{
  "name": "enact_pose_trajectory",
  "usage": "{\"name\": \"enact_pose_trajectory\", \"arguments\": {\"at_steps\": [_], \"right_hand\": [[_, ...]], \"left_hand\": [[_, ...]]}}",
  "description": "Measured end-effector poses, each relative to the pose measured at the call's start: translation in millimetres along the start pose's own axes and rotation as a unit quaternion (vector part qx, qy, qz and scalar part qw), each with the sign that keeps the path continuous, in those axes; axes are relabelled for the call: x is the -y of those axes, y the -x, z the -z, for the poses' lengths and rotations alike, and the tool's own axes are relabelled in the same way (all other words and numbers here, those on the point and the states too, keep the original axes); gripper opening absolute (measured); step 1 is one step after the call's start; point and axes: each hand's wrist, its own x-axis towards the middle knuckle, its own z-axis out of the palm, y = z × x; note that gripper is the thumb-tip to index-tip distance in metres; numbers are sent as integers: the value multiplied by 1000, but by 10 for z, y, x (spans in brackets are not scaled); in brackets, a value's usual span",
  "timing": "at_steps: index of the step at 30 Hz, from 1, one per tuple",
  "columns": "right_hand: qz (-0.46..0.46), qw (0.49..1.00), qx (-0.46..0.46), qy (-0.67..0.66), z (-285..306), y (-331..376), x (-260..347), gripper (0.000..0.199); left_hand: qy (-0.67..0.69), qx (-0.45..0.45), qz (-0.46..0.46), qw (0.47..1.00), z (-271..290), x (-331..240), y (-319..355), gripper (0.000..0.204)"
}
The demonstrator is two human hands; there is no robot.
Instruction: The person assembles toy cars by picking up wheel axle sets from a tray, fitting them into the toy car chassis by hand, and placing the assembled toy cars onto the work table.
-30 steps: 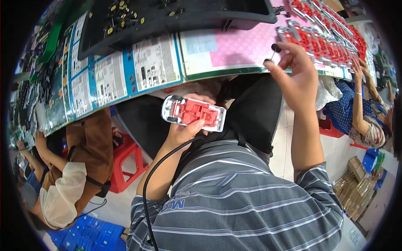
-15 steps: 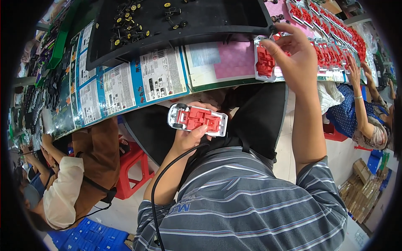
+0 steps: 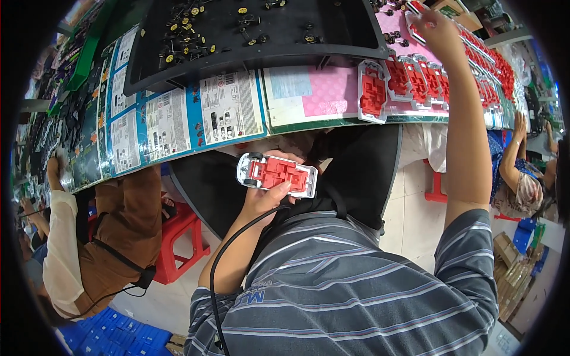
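My left hand [image 3: 267,199] grips an upturned toy car [image 3: 278,175] above my lap, thumb across its underside. The car has a white body and red inner base; black wheels sit at its left end, and none show at the right end. My right arm stretches to the far right of the table, where my right hand [image 3: 439,37] is over the rows of toy car bodies. Its fingers point down and are partly hidden, so their grip is unclear. Beside that hand lie some small wheel axles [image 3: 395,38] on a pink sheet. Closest to me is an upturned car body [image 3: 372,92].
A black tray [image 3: 255,62] holds scattered axles with yellow-hubbed wheels. Printed sheets [image 3: 231,107] cover the table front. A co-worker in brown trousers [image 3: 127,219] sits at left by a red stool [image 3: 181,237]; another person's arm [image 3: 513,157] is at right. A black cable [image 3: 222,252] crosses my left arm.
My right hand has moved from beside the nearest car body, farther out and to the right. My left hand still holds the toy car, with only a slight shift.
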Motion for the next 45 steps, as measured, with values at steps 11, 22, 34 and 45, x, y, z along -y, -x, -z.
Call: {"name": "enact_pose_trajectory", "arguments": {"at_steps": [11, 22, 34, 45], "right_hand": [[-20, 992, 99, 79, -569, 133, -255, 48], [-27, 849, 182, -495, 34, 2242, 1420, 53], [127, 882, 250, -378, -113, 2420, 1774, 54], [182, 881, 251, -357, -133, 2454, 1856, 64]], "left_hand": [[5, -1, 27, 1000, 12, 3, -51, 50], [40, -18, -4, 999, -54, -54, -103, 54], [-26, -24, -50, 998, -117, 15, -130, 48], [-13, -27, -20, 999, -88, -33, -47, 47]]}}
